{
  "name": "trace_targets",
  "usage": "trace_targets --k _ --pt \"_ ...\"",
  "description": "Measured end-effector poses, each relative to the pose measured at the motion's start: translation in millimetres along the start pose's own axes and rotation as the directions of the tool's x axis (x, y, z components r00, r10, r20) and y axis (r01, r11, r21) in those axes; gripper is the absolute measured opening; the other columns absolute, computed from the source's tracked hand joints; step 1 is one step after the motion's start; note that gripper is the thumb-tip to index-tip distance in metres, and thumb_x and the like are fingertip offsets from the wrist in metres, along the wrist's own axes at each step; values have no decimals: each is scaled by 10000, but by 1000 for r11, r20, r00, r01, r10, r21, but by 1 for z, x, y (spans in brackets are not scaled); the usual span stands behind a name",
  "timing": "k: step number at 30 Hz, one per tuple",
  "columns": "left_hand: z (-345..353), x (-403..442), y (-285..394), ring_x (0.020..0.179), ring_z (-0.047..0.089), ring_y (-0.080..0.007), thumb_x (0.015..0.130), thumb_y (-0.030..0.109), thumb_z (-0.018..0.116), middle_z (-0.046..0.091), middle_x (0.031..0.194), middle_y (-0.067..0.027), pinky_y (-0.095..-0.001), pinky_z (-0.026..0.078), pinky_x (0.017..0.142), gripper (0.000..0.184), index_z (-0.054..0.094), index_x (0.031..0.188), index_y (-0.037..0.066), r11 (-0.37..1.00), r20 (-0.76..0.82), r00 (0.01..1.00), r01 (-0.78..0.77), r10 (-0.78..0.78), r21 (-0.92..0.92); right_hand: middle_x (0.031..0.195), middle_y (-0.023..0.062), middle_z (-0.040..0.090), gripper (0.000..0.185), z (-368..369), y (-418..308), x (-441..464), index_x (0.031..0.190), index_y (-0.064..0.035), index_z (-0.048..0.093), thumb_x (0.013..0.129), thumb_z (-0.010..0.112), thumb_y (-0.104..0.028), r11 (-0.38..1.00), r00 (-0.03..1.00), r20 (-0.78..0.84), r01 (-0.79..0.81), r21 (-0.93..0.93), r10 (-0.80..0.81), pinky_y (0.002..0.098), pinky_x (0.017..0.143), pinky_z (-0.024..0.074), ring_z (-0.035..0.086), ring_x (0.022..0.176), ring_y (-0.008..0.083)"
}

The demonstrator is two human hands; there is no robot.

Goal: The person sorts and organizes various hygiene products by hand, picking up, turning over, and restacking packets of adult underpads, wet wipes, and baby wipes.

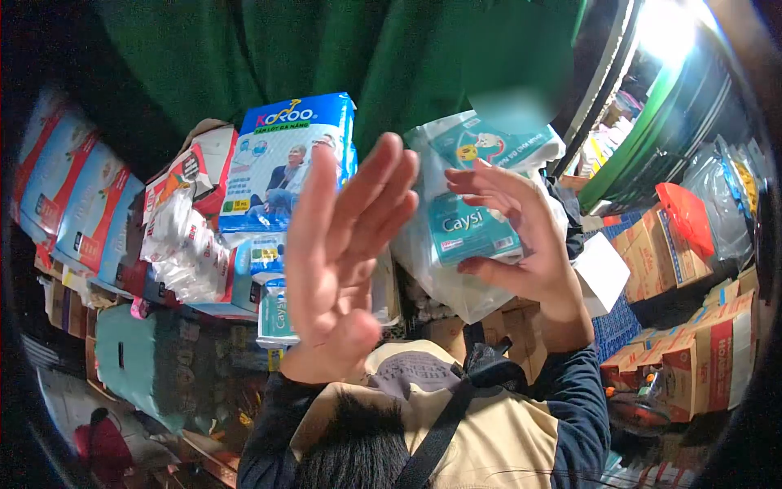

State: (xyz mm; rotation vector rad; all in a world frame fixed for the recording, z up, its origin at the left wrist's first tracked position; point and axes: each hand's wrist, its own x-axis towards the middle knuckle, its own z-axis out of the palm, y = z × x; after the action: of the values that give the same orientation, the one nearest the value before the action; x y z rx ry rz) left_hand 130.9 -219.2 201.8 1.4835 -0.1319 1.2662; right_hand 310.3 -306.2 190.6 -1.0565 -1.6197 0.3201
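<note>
My left hand (pixel 338 253) is raised in the middle of the view, palm showing and fingers apart, with nothing in it. Behind it stands a blue Koroo pack (pixel 265 171), which it partly covers. My right hand (pixel 521 236) is spread in front of a teal and white Caysi pack (pixel 464 216), its fingers bent over the front. Whether these fingers touch the pack I cannot tell. Clear plastic (pixel 472 297) surrounds the Caysi pack and hangs below it.
Light blue and red packs (pixel 90 196) lie at the left beside crumpled white packets (pixel 191 253). A green curtain (pixel 326 49) hangs behind. Cardboard boxes (pixel 709 359) and a red bag (pixel 684 216) are at the right. A teal container (pixel 130 359) is at the lower left.
</note>
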Motion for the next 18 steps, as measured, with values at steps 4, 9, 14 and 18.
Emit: trace_targets --k 4,9,14,18 --pt "-24 -1 23 1309 240 -491 837 526 556 171 1421 -363 -457 298 1071 980 -11 1452 16 998 -89 996 -26 30 50 1306 209 477 891 17 -2 12 1380 -42 314 630 795 -60 1000 999 44 26 9 -27 402 969 377 491 1192 283" --pt "-58 -7 36 1313 251 -483 857 527 539 167 1421 -368 -449 301 1066 955 27 1442 -27 986 -184 979 -64 93 157 1297 177 499 897 42 -6 32 1387 -36 299 643 798 -74 997 996 67 64 42 -67 390 939 421 526 1154 277" --pt "-92 -14 45 1310 279 -462 882 540 478 204 1415 -358 -437 316 1057 897 74 1439 -36 976 -210 973 -53 99 213 1292 208 488 924 73 -11 52 1401 -40 257 648 791 -85 992 993 113 31 120 -44 401 948 397 512 1164 297" --pt "-122 -21 56 1293 333 -439 891 535 462 264 1399 -344 -421 324 1050 861 128 1431 -46 970 -225 970 -34 89 239 1289 198 493 892 109 -13 66 1401 -33 256 677 774 -86 986 989 147 4 164 -28 380 943 396 511 1166 280"
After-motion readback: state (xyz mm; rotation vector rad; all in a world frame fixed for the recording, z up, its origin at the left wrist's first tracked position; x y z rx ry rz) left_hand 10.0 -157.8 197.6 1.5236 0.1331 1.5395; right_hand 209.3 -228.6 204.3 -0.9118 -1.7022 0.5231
